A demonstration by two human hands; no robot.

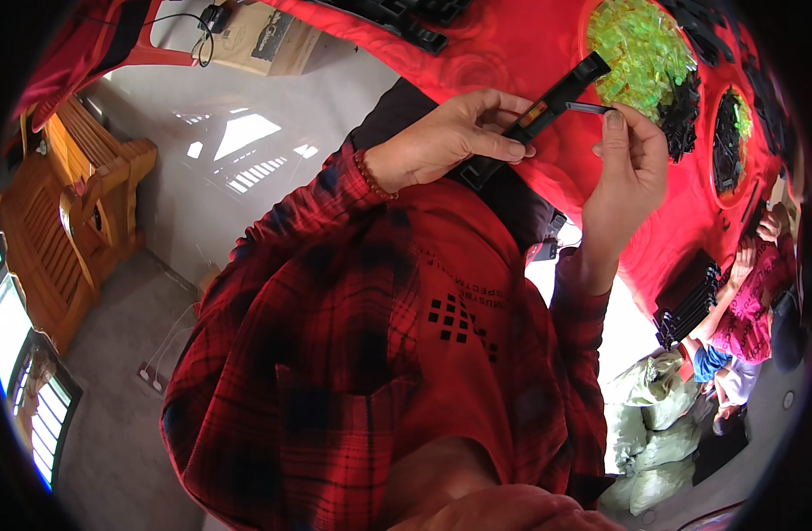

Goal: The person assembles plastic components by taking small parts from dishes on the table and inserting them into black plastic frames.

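Plaid shirt; 1 long black strip, orange-patched.

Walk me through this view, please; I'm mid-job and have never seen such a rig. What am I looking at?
There is no machine here: a person works with two bare hands. The single picture comes from a wide fisheye camera on their head, looking down, so straight edges bend near the rim. Picture left is the person's left.

The left hand holds a long black part with a small orange patch. The right hand pinches a slim dark piece whose far end is at that part; I can't tell whether they touch.

On the red table cover, one round container holds clear yellow-green pieces and black ones; another holds mostly black pieces. At far right is a co-worker.
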